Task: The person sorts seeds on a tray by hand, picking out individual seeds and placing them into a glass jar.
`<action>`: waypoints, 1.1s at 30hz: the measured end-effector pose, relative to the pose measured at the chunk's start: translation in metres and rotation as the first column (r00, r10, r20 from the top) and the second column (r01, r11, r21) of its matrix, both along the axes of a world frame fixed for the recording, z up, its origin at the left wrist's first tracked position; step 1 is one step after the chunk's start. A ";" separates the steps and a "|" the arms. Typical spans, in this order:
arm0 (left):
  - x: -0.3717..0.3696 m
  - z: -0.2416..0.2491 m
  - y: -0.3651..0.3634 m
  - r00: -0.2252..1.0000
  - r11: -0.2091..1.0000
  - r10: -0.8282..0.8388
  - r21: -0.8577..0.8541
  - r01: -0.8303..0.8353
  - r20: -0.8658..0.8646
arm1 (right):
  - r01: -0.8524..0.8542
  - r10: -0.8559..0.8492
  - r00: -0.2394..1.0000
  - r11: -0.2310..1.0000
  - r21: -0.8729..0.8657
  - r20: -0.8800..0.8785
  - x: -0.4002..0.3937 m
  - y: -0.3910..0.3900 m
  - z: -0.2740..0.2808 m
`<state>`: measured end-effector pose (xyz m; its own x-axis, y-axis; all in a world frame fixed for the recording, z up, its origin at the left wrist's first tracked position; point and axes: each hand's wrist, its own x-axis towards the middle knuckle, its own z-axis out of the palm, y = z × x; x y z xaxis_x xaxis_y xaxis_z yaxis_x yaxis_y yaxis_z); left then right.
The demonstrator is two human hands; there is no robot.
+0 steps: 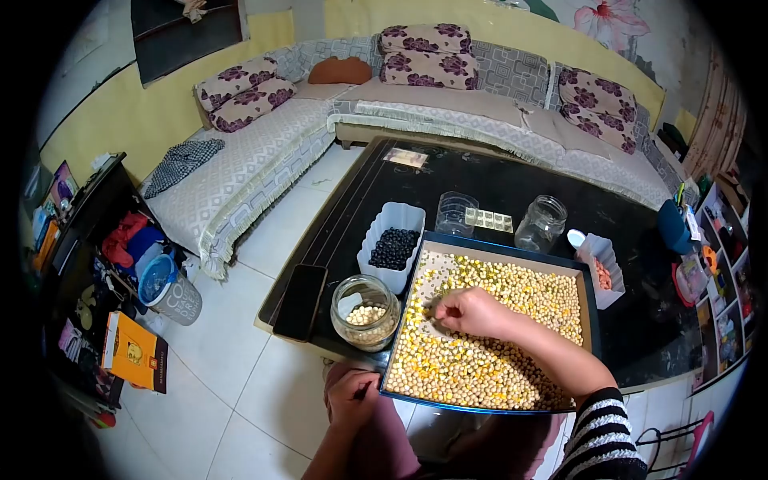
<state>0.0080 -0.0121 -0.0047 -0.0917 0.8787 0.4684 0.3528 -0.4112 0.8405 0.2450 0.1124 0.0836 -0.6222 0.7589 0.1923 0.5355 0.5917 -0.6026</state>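
A shallow blue-edged box [593,336] holds a spread of pale round beans [512,368] mixed with yellow corn-like kernels. Over its left part is my right hand [470,312], fingers pinched together at the beans; whatever they hold is too small to make out. My left hand [353,398] rests by the box's near left corner with its fingers curled closed, and their contents are hidden. Just above that hand stands a glass jar [366,336] partly filled with pale beans. Behind the jar, a white plastic container [398,214] holds small black beans.
On the black table [336,216] lie a phone [301,302] and a card [406,157]. Beyond the box stand a clear jar [542,224], a clear round container [456,214] and a tub [602,270] with pinkish pieces. A sofa [264,144] wraps the far side.
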 end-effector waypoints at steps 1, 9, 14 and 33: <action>0.000 0.000 0.000 1.000 1.000 0.001 0.000 -0.001 -0.001 | 0.002 0.000 0.997 0.999 -0.034 0.077 0.004 -0.003 0.000; 0.001 0.010 0.002 0.998 0.997 -0.007 0.072 0.012 -0.064 | -0.061 0.059 0.977 0.998 0.003 0.204 0.005 -0.009 -0.019; -0.001 -0.005 -0.001 0.999 0.999 -0.003 -0.052 0.006 0.050 | -0.036 0.029 0.947 0.999 0.013 0.319 -0.004 -0.004 -0.013; 0.000 -0.002 0.000 0.999 1.000 -0.016 0.007 0.016 0.037 | -0.103 0.073 0.934 0.992 0.069 0.349 0.007 0.010 -0.016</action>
